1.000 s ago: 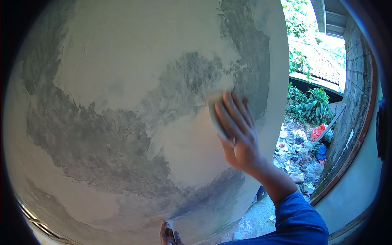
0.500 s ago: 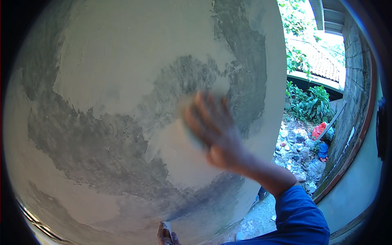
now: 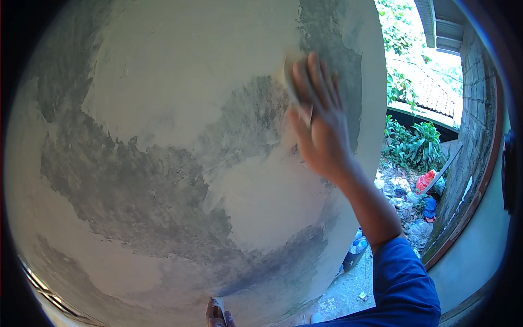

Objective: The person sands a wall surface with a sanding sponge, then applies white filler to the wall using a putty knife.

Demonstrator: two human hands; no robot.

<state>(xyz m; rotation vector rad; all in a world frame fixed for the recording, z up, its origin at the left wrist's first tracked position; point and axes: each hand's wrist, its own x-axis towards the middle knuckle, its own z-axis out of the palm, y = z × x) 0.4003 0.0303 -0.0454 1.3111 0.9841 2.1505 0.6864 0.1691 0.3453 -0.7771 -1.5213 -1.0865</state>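
A large wall (image 3: 152, 65) with patchy white and grey plaster fills most of the view. High on its right part, my right hand (image 3: 321, 114) lies against the surface, fingers stretched upward and slightly blurred. Under the fingers and palm it holds a thin, pale sheet that looks like sandpaper (image 3: 292, 68); its edge shows left of the fingers, and the rest is hidden. At the bottom edge, my left hand (image 3: 212, 316) is only partly in view, low by the wall. Its fingers are closed round a small whitish thing (image 3: 218, 303) whose kind I cannot make out.
Beyond the wall's right edge runs a passage with scattered rubbish (image 3: 400, 191), a red bag (image 3: 425, 181) and a blue bag (image 3: 430, 208). A leaning plank (image 3: 447, 166) rests near a block wall (image 3: 473, 103). Green plants (image 3: 422, 141) grow farther back.
My right hand has swept up and to the right across the wall with the sheet. My left hand stays nearly where it was, and the view has shifted slightly.
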